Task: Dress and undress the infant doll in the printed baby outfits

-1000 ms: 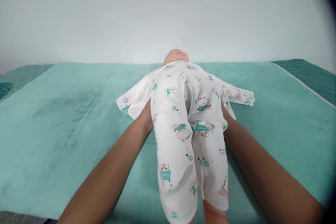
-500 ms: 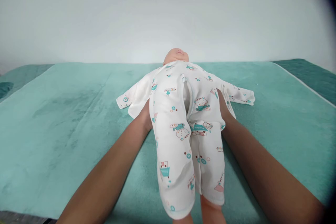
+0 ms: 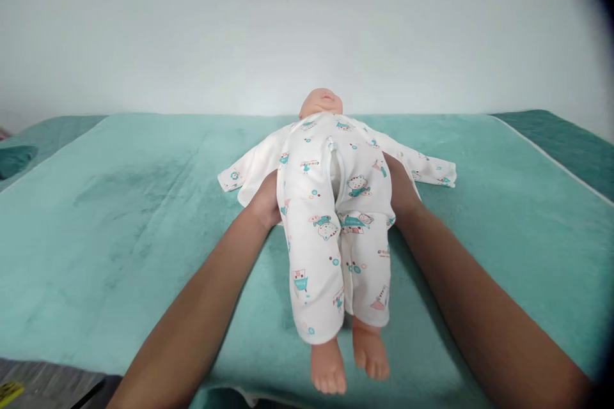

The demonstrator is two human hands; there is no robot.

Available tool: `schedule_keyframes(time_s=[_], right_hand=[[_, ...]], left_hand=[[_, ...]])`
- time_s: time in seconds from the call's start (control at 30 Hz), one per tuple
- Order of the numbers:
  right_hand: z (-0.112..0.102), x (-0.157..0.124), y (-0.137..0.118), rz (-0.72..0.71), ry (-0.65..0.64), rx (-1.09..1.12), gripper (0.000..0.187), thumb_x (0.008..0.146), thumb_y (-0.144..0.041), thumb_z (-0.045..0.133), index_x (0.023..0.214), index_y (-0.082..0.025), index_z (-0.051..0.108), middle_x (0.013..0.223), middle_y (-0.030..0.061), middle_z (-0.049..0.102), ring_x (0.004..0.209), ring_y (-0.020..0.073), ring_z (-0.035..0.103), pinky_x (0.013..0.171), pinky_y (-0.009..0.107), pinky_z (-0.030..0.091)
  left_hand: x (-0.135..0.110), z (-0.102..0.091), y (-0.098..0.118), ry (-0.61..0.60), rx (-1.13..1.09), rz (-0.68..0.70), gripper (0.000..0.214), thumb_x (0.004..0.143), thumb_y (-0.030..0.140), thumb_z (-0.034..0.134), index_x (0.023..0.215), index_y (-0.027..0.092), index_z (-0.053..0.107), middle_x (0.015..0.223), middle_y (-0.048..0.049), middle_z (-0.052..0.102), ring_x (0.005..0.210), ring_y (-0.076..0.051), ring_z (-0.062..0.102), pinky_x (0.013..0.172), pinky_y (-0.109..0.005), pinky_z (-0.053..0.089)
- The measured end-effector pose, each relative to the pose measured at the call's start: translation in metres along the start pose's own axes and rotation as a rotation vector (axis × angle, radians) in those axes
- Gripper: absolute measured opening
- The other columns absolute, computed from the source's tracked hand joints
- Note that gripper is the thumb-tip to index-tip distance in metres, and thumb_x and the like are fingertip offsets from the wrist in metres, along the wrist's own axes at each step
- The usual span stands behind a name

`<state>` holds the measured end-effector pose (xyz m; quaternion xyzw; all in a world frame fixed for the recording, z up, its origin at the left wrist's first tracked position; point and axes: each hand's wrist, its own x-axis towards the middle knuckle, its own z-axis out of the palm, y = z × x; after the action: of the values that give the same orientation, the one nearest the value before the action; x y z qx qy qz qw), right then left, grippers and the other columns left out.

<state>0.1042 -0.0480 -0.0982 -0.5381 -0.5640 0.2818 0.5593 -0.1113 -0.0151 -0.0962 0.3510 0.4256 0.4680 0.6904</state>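
Note:
A baby doll (image 3: pixel 307 160) in white printed clothes lies on its back, its head away from me and its bare feet (image 3: pixel 330 367) towards me. My left hand (image 3: pixel 267 201) grips the doll's side at the hip, with its fingers hidden under the body and cloth. On the opposite hip my right hand (image 3: pixel 401 185) has hold of the doll, also with hidden fingers. Both long sleeves (image 3: pixel 436 171) stretch out sideways. The shirt's lower edges spread beside my wrists. An opening at the trousers' crotch (image 3: pixel 336 179) shows a white layer inside.
A teal plush cover (image 3: pixel 119 236) lies under the doll, with darker cloth (image 3: pixel 551 134) at its right side. Behind it rises a plain pale wall (image 3: pixel 288 25). The front edge shows at lower left, above a grey floor (image 3: pixel 43 383) with a yellow object (image 3: pixel 10 391).
The doll's legs appear smaller and farther from me, and both feet now show whole. My hands stay at its hips. More of the cover's front edge and the floor is visible.

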Motion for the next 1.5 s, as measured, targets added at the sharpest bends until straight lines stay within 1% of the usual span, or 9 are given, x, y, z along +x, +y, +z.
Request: schedule_keyframes(time_s=[0.17, 0.3, 0.4, 0.57, 0.67, 0.83, 1.2, 1.33, 1.5], right_hand=[[-0.004, -0.034, 0.001, 0.033, 0.101, 0.069, 0.035, 0.086, -0.031, 0.061, 0.12, -0.021, 0.064, 0.123, 0.0084, 0.069, 0.116, 0.0245, 0.063, 0.1, 0.044, 0.049], [-0.014, -0.106, -0.016, -0.111, 0.176, -0.058, 0.036, 0.091, -0.023, 0.058, 0.127, -0.026, 0.06, 0.135, 0.0085, 0.06, 0.125, 0.0234, 0.056, 0.101, 0.044, 0.049], [-0.019, -0.171, -0.035, -0.279, 0.045, -0.125, 0.033, 0.088, -0.014, 0.059, 0.119, -0.025, 0.061, 0.13, 0.0089, 0.06, 0.124, 0.025, 0.055, 0.104, 0.047, 0.046], [-0.004, -0.237, -0.062, -0.408, -0.241, -0.323, 0.048, 0.084, -0.005, 0.054, 0.129, -0.021, 0.053, 0.128, 0.0103, 0.061, 0.128, 0.028, 0.05, 0.11, 0.053, 0.038], [0.012, -0.244, -0.069, -0.364, -0.219, -0.568, 0.052, 0.085, -0.003, 0.05, 0.135, -0.019, 0.051, 0.13, 0.0103, 0.061, 0.128, 0.0291, 0.049, 0.111, 0.055, 0.034], [0.029, -0.227, -0.071, -0.365, -0.083, -0.708, 0.028, 0.09, -0.007, 0.053, 0.114, -0.02, 0.061, 0.11, 0.0081, 0.069, 0.109, 0.0291, 0.057, 0.104, 0.056, 0.037], [0.019, -0.243, -0.108, -0.417, -0.17, -0.401, 0.023, 0.083, -0.004, 0.053, 0.095, -0.023, 0.057, 0.087, 0.0025, 0.062, 0.091, 0.0216, 0.058, 0.107, 0.052, 0.037], [0.006, -0.251, -0.091, -0.416, -0.206, -0.351, 0.028, 0.088, -0.005, 0.05, 0.108, -0.023, 0.057, 0.102, 0.006, 0.063, 0.105, 0.0233, 0.058, 0.107, 0.05, 0.039], [-0.019, -0.253, -0.049, -0.224, 0.038, -0.441, 0.033, 0.092, -0.011, 0.048, 0.122, -0.023, 0.052, 0.121, 0.0114, 0.057, 0.113, 0.0249, 0.056, 0.092, 0.044, 0.05]], left_hand=[[-0.048, -0.01, -0.009, -0.019, 0.176, 0.189, 0.032, 0.075, 0.023, 0.07, 0.107, 0.019, 0.072, 0.105, -0.0067, 0.075, 0.093, -0.023, 0.069, 0.086, -0.038, 0.055], [-0.115, -0.032, -0.031, 0.182, 0.356, 0.379, 0.027, 0.086, 0.029, 0.067, 0.113, 0.024, 0.068, 0.113, -0.0049, 0.07, 0.106, -0.02, 0.065, 0.095, -0.034, 0.049], [-0.167, -0.048, -0.052, 0.185, 0.512, 0.42, 0.021, 0.088, 0.027, 0.065, 0.109, 0.026, 0.067, 0.104, -0.0038, 0.068, 0.099, -0.019, 0.065, 0.091, -0.032, 0.05], [-0.224, -0.049, -0.076, 0.029, 0.904, 0.489, 0.039, 0.086, 0.013, 0.061, 0.121, 0.031, 0.06, 0.13, -0.0059, 0.056, 0.125, -0.023, 0.054, 0.104, -0.038, 0.046], [-0.232, -0.041, -0.083, -0.003, 1.061, 0.55, 0.056, 0.081, 0.01, 0.066, 0.13, 0.032, 0.051, 0.132, -0.0071, 0.055, 0.124, -0.024, 0.054, 0.103, -0.044, 0.047], [-0.228, -0.034, -0.092, 0.05, 1.084, 0.674, 0.051, 0.079, 0.02, 0.075, 0.124, 0.028, 0.051, 0.12, -0.0076, 0.059, 0.114, -0.025, 0.057, 0.097, -0.045, 0.049], [-0.24, -0.035, -0.092, 0.045, 0.879, 0.712, 0.027, 0.087, 0.013, 0.064, 0.109, 0.027, 0.058, 0.103, -0.0015, 0.055, 0.096, -0.015, 0.058, 0.084, -0.028, 0.051], [-0.242, -0.037, -0.095, 0.09, 0.859, 0.666, 0.026, 0.088, 0.016, 0.064, 0.11, 0.027, 0.055, 0.095, -0.0001, 0.053, 0.085, -0.014, 0.058, 0.076, -0.027, 0.051], [-0.252, -0.028, -0.091, 0.099, 1.044, 0.796, 0.039, 0.085, 0.016, 0.068, 0.119, 0.026, 0.052, 0.112, -0.0058, 0.055, 0.104, -0.02, 0.058, 0.087, -0.035, 0.052]])
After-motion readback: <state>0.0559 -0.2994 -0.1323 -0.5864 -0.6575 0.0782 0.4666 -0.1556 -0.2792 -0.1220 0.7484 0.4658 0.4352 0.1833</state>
